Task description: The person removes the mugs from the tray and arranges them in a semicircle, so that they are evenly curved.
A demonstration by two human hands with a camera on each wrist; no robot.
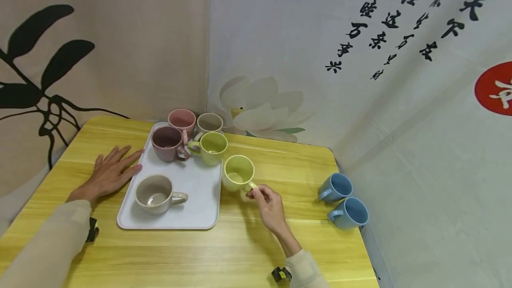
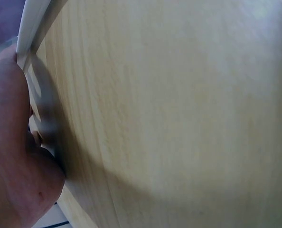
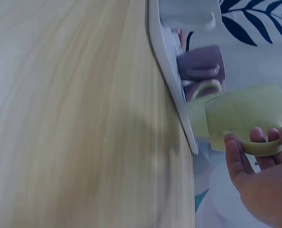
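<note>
My right hand [image 1: 272, 208] pinches the handle of a yellow-green mug [image 1: 238, 170], which is upright beside the right edge of the white tray [image 1: 200, 203]. That mug [image 3: 248, 114] appears raised off the table in the right wrist view. My left hand [image 1: 112, 172] lies flat with fingers spread, its fingertips touching the tray's left edge. On the tray, a beige mug [image 1: 154, 194] stands at the front. Behind it are a dark purple mug [image 1: 166, 143], a pink mug [image 1: 182, 120], a grey-beige mug [image 1: 210, 123] and another yellow-green mug [image 1: 214, 148].
Two blue mugs, a rear one [image 1: 337, 186] and a front one [image 1: 350, 213], stand at the right edge of the wooden table [image 1: 180, 257]. A printed curtain [image 1: 272, 34] hangs just behind the table and along its right side.
</note>
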